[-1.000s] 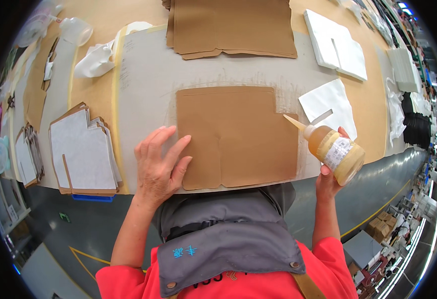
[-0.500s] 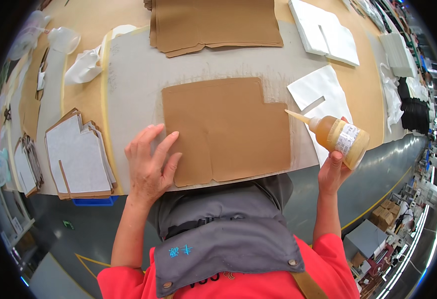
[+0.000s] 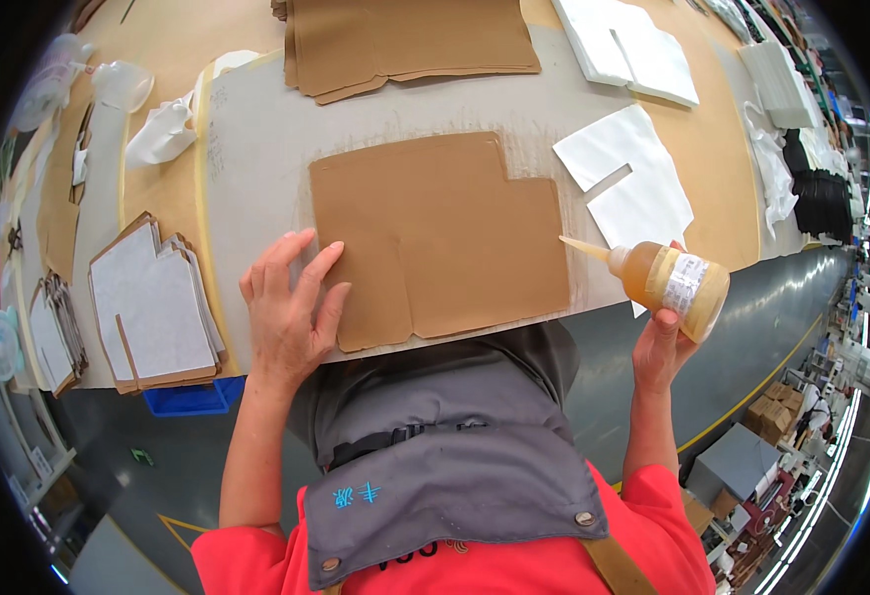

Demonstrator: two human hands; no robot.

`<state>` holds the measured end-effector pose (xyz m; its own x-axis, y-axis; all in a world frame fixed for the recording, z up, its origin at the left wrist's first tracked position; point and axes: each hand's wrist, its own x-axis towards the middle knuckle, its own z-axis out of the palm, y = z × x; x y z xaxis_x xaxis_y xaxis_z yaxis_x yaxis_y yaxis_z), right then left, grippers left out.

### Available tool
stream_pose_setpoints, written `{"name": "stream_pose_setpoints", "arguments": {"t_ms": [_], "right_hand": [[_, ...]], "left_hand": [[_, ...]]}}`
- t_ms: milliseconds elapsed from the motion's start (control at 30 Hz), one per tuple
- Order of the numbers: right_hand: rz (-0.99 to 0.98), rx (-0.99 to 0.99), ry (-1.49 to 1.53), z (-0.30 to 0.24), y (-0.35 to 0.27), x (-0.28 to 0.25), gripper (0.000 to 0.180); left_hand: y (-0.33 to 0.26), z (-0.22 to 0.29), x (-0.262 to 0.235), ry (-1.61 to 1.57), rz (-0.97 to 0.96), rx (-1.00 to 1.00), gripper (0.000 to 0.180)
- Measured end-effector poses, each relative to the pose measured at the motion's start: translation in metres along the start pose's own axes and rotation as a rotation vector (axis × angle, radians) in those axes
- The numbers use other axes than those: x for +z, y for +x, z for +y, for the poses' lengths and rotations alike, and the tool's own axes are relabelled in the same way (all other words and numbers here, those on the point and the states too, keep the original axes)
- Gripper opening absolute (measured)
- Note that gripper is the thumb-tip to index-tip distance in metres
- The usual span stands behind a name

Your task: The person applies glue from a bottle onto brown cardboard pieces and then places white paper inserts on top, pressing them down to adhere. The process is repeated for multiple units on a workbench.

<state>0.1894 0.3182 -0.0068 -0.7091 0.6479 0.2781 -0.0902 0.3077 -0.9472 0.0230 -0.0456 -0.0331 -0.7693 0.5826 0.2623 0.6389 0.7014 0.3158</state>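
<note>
Nearest us, our left hand (image 3: 286, 307) lies flat and open, fingers spread on the left edge of the brown sheet (image 3: 440, 238), pinning it to the grey mat (image 3: 256, 129). Our right hand (image 3: 661, 347) grips a glue bottle (image 3: 668, 283) from below, its nozzle pointing at the sheet's right edge. The sheet looks thin, light and bendable, so it is best pressed flat or lifted by an edge. Beyond it sit a white piece (image 3: 633, 183) and a brown stack (image 3: 410, 40).

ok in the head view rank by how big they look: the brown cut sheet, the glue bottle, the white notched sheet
1. brown cut sheet
2. white notched sheet
3. glue bottle, held in the right hand, looks smallest
</note>
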Motion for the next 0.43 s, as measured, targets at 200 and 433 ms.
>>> {"name": "stream_pose_setpoints", "arguments": {"t_ms": [200,433], "right_hand": [[0.002,0.024,0.000,-0.003,-0.017,-0.012,0.093],[0.039,0.079,0.040,-0.006,-0.038,-0.025,0.098]], "left_hand": [[-0.001,0.000,0.000,0.001,0.014,0.009,0.040],[-0.002,0.002,-0.001,0.020,0.000,0.020,0.041]]}}
